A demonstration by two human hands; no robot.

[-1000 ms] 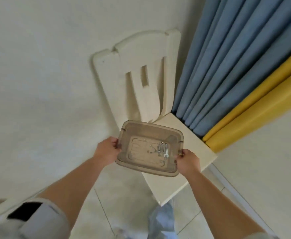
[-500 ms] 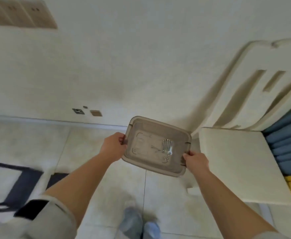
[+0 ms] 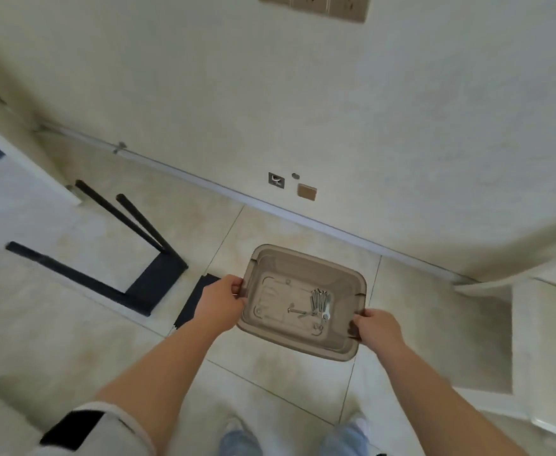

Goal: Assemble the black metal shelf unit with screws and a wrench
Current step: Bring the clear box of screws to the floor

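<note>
While black metal shelf parts [image 3: 128, 258] lie on the tiled floor [image 3: 279, 373] at left, their long bars running toward the wall, a translucent plastic bin [image 3: 303, 284] hangs above the tiles, the left hand [image 3: 219, 304] and right hand [image 3: 377, 330] curled round its short ends. Inside it, bunched screws [image 3: 318, 299] point away from the person, beside a small wrench [image 3: 326, 312].

A pale tiled floor [image 3: 289, 373] is bounded by a cream wall [image 3: 270, 93] fitted with sockets [image 3: 314, 3].
</note>
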